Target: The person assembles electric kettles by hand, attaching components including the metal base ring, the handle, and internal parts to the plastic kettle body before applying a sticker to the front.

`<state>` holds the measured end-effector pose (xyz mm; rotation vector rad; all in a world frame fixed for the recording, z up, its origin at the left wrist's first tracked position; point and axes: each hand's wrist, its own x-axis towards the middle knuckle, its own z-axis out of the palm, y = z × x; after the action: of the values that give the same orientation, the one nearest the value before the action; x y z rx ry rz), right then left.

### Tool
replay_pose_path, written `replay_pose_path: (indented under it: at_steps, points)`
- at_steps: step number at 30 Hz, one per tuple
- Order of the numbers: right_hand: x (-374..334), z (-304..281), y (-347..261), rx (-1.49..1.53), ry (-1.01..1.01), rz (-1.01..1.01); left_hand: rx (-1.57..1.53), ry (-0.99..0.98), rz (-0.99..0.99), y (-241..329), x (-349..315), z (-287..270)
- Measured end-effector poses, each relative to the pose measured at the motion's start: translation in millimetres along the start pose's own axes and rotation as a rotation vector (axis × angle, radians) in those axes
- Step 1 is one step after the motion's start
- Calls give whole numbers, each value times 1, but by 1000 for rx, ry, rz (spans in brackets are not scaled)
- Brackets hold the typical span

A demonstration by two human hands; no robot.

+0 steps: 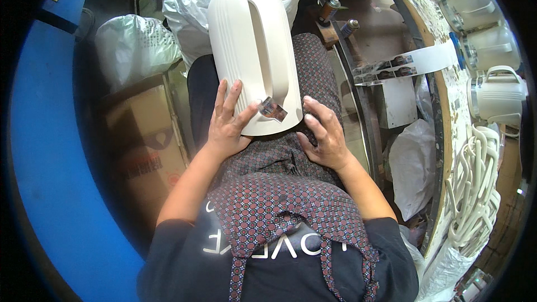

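Note:
A cream plastic thermos flask casing [235, 50] with a long moulded handle lies across my lap, its neck pointing away from me. Near its wide end sits a small dark, shiny sticker [273, 110], one corner of which looks uneven. My left hand [228, 120] rests on the casing's left side with fingers spread, and its thumb reaches to the sticker's left edge. Just off the right side of the wide end, my right hand [324, 134] is open with loosely bent fingers. Whether its fingertips touch the casing is hard to tell.
On the right, a worn bench [442, 112] carries a strip of stickers [403, 67], several cream flasks [498, 94] and a bundle of cream handles [474, 190]. Two spray cans [330, 8] stand beyond my knee. White bags [137, 50] and a cardboard box [140, 140] are at left.

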<state>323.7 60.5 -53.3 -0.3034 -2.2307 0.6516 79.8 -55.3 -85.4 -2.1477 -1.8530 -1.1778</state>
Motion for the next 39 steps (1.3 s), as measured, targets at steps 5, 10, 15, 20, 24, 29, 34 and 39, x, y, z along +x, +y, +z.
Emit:
replay_pose_path:
  at_steps: [5,10,15,20,24,29,34,39]
  points:
    - [43,2,-18,-118,82,8,-29,-16,-30,8,5,-7]
    - [93,-1,-28,-321,-79,-37,-1,-141,-99,38,17,-36]
    - [98,-10,-32,-347,-182,-145,-6,-117,-120,42,20,-35]
    - [85,-15,-36,-285,-111,-122,7,-84,-142,41,7,-25]
    - [101,-15,-47,-292,-237,-145,31,-137,-176,51,9,-21]
    - [100,-13,-46,-272,-243,-208,41,-99,-134,49,9,-22]
    - [85,-35,-40,42,-81,-181,-72,-39,-180,43,2,-12]
    - [49,-40,-41,728,214,495,-144,-25,-97,33,0,-11]
